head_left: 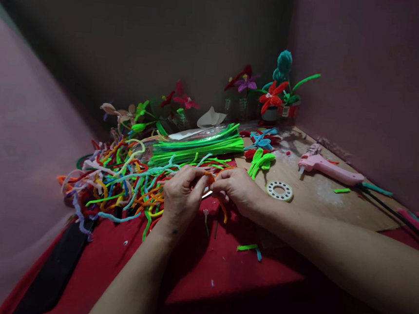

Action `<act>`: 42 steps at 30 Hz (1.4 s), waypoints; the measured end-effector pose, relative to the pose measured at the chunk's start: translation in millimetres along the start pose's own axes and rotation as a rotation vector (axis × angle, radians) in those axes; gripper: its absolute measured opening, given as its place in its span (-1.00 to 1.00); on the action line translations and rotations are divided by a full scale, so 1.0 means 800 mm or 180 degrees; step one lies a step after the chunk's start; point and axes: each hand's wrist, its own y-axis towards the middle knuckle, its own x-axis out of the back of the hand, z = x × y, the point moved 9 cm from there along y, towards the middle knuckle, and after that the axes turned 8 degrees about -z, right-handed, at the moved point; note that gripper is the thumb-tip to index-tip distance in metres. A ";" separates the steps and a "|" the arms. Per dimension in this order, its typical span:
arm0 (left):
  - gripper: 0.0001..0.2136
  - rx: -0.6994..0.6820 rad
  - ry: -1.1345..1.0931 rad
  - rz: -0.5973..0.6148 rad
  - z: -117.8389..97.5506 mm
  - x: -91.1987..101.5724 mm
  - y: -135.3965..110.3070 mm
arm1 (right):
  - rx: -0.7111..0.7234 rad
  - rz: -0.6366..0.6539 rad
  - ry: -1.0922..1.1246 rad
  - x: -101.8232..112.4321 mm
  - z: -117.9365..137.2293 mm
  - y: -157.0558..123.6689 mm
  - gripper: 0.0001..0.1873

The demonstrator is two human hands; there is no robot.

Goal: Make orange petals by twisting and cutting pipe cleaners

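An orange pipe cleaner (223,212) runs between my two hands, with one end hanging below the fingers. My left hand (184,189) pinches it from the left, thumb and forefinger pressed together. From the right, my right hand (238,189) closes its fingertips on the same pipe cleaner, close to the left fingertips. A shiny light-coloured sliver (206,194) shows between the hands; its kind is hard to make out. Just beyond the hands lies a tangled heap of coloured pipe cleaners (131,169).
A bundle of green pipe cleaners (199,146) lies behind the hands. On the brown board (311,210) rest a pink glue gun (329,170), a white ring with holes (279,190) and a green pipe-cleaner shape (260,162). Pipe-cleaner flowers (272,98) stand at the wall. Scraps (247,247) dot the red cloth (191,282).
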 end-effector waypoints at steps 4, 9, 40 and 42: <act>-0.88 0.0429 -0.0275 0.0252 0.015 -0.007 0.001 | -0.0020 0.0092 -0.0060 -0.003 0.000 -0.002 -0.84; -0.87 -0.0063 0.0157 0.0001 0.000 0.002 0.001 | 0.0022 0.0121 -0.0160 -0.006 0.002 -0.005 -0.80; -0.79 0.0663 -0.0743 0.0409 0.024 -0.010 0.000 | -0.0234 -0.0102 0.0768 0.006 -0.007 0.014 -0.79; -0.82 0.0678 -0.0690 0.0020 0.023 0.004 0.001 | -0.0204 -0.0236 0.0767 0.011 -0.005 0.017 -0.80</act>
